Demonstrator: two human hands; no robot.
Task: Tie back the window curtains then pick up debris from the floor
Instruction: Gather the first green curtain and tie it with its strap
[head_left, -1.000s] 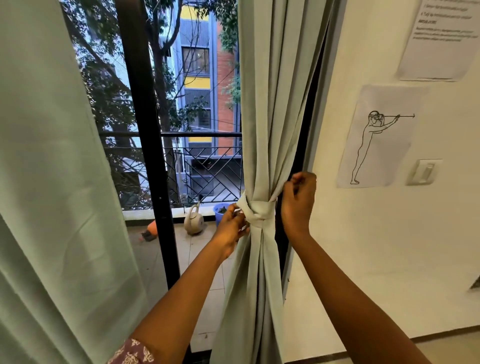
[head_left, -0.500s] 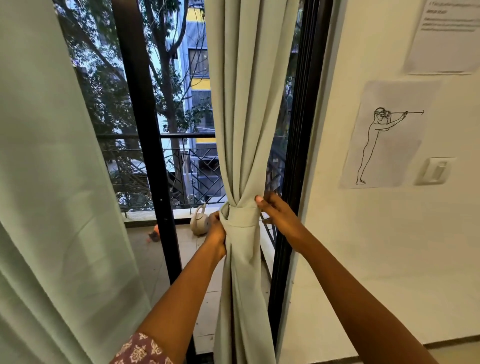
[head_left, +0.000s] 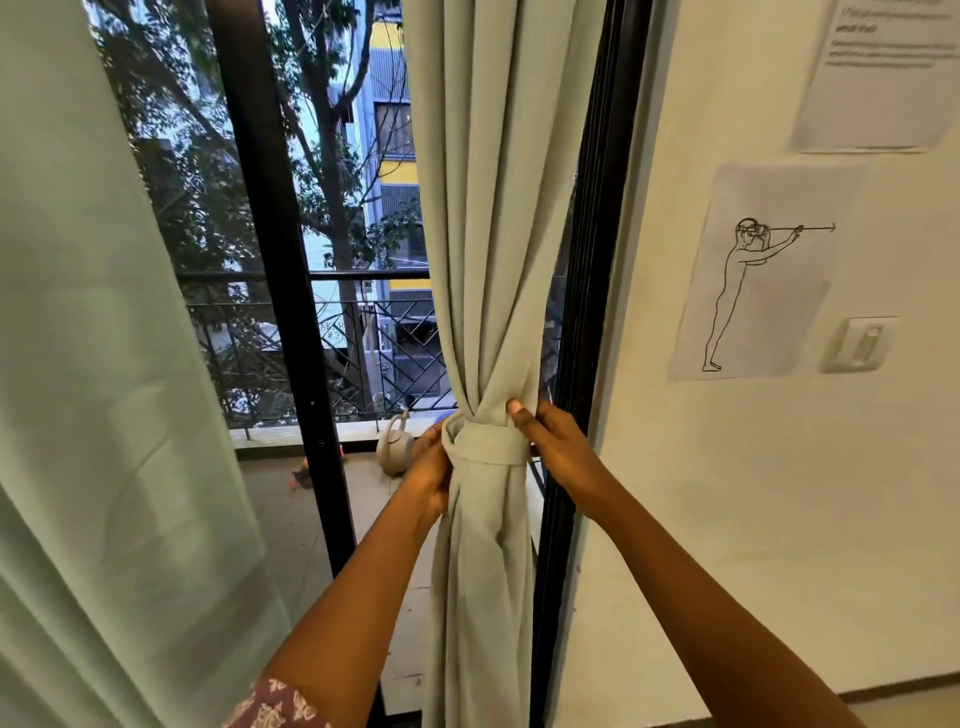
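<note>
A pale green curtain (head_left: 491, 218) hangs gathered in front of the black window frame, cinched at waist height by a fabric tie-back band (head_left: 488, 444) of the same cloth. My left hand (head_left: 428, 467) grips the left side of the band, its fingers hidden behind the fabric. On the band's right side my right hand (head_left: 553, 447) holds it, the thumb pressing the gathered cloth just above. A second pale green curtain (head_left: 98, 415) hangs loose at the far left. No floor debris is in view.
A black frame post (head_left: 291, 322) splits the glass. Outside, a balcony holds a beige watering can (head_left: 395, 447) and a metal railing (head_left: 374, 343). On the white wall at right hang a drawing sheet (head_left: 758, 270), a notice (head_left: 883, 78) and a switch (head_left: 860, 343).
My right hand came down from above the knot to the band's right side. The left hand slid in against the band's left side. The gathered curtain shifted left, off the frame.
</note>
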